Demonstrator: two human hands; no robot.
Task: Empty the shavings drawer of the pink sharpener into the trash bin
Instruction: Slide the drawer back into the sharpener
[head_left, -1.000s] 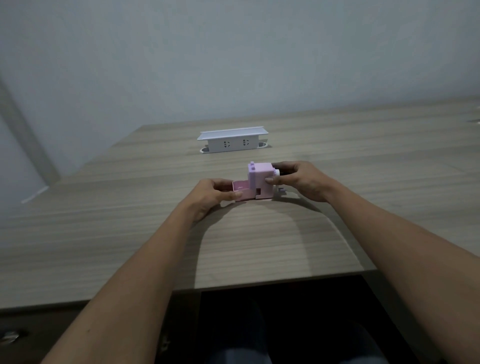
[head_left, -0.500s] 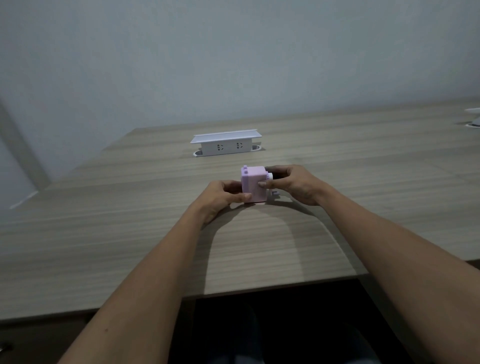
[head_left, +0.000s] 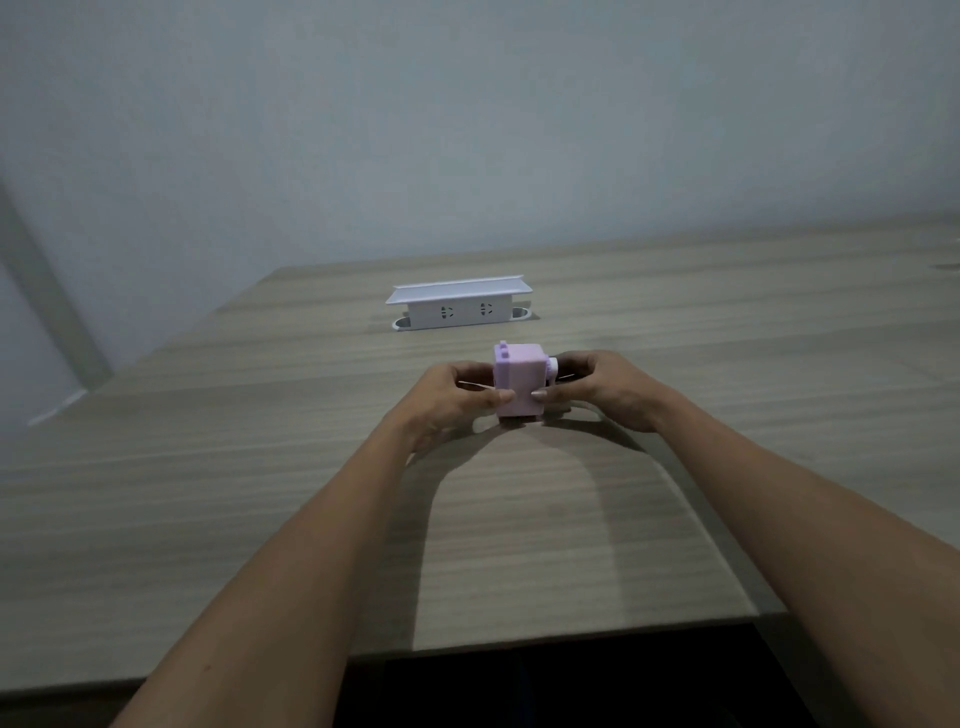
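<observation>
Head camera looks down at two bare arms that reach forward over the near edge of a wooden table (head_left: 519, 545), with a dark gap under that edge. Past the arms, the two hands meet around the pink sharpener (head_left: 519, 384), which stands upright on the table, near the middle. The left hand (head_left: 447, 400) is on the left side of the little box, with its thumb pressed on the front face and its other fingers bent around the far left side, so it grips the box. The right hand (head_left: 608, 389) is on the right side, its thumb tip pressed low on the front corner and its fingers curled behind, near a small white knob that sticks out there, so it grips the box too. No drawer sticks out of the box; its front looks flat and closed. A soft shadow lies on the wood under the hands. Farther back, well apart from the hands, a white power socket box (head_left: 457, 306) stands up out of the table with its lid raised. Behind the table is a plain pale wall (head_left: 467, 130).
</observation>
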